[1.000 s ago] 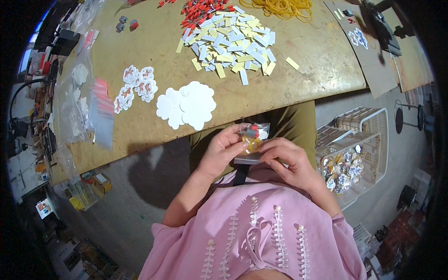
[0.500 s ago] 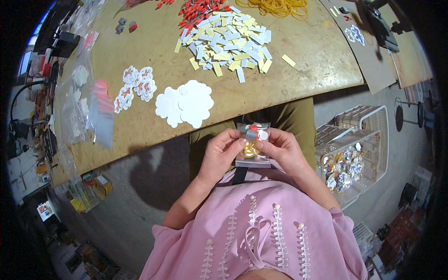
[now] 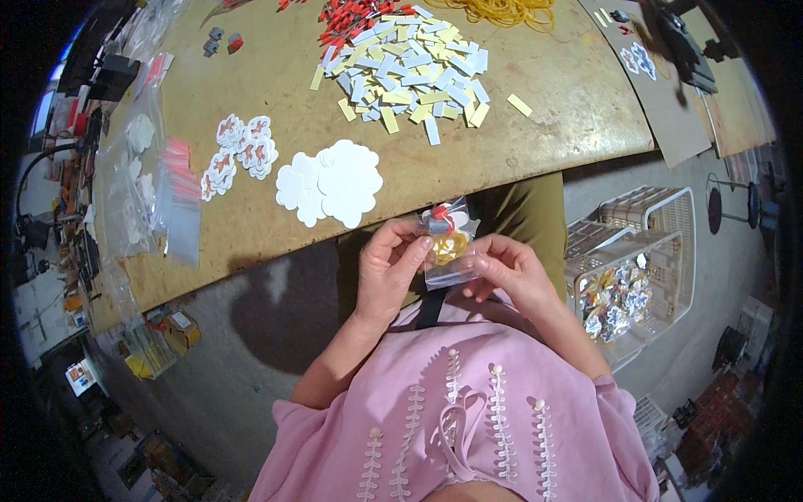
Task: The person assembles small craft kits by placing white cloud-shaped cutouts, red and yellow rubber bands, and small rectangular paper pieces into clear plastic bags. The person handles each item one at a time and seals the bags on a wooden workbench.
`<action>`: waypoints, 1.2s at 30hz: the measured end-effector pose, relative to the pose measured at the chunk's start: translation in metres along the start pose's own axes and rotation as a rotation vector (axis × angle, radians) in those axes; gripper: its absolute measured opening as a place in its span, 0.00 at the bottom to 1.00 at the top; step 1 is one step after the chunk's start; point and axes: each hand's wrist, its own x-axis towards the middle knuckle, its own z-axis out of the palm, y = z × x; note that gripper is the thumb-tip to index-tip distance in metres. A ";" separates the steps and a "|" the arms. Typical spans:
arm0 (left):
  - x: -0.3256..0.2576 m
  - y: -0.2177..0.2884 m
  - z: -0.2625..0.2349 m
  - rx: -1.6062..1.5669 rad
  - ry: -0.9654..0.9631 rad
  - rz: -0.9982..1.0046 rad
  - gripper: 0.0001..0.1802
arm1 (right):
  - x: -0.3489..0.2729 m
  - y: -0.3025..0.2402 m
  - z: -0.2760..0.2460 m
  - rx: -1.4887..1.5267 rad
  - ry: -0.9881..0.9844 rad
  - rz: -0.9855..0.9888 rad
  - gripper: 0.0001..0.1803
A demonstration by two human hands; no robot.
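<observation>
Counter (image 3: 251, 243) — a tan sheet filling the upper field from 9 to 2 o'clock, its near edge just above the hands. Basket (image 3: 669, 251), white wire, at 3 o'clock beside the person's knee, with shiny packets inside. Strips (image 3: 410, 75), a heap of yellow and pale paper slips at 12 o'clock on the counter. Discs (image 3: 335, 180), white scalloped cut-outs near the counter's edge at 11 o'clock from the hands; printed ones lie just left of them. Left hand (image 3: 386, 272) and right hand (image 3: 510, 272) — raised over the lap, below the counter's edge. Bag (image 3: 449, 247), small and clear, between the two hands; a red-and-white piece sits at its top, something yellow lower down.

Change from the earlier views: the bag has been turned more upright and drawn slightly toward the left hand, and both hands have closed in at its sides. Grip: left thumb and fingers pinched on the bag's left edge; right fingertips pressed to its lower right corner. The counter's contents are unmoved.
</observation>
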 end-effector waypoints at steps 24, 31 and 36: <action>-0.004 0.008 -0.010 -0.066 -0.192 -0.243 0.19 | -0.013 0.014 -0.001 -0.543 -0.081 -0.244 0.10; -0.008 0.024 -0.001 -0.086 -0.230 -0.212 0.20 | -0.005 0.032 -0.007 -0.059 -0.064 -0.100 0.07; -0.010 0.018 -0.001 -0.103 -0.104 -0.193 0.18 | -0.002 0.028 -0.016 0.080 -0.054 -0.028 0.05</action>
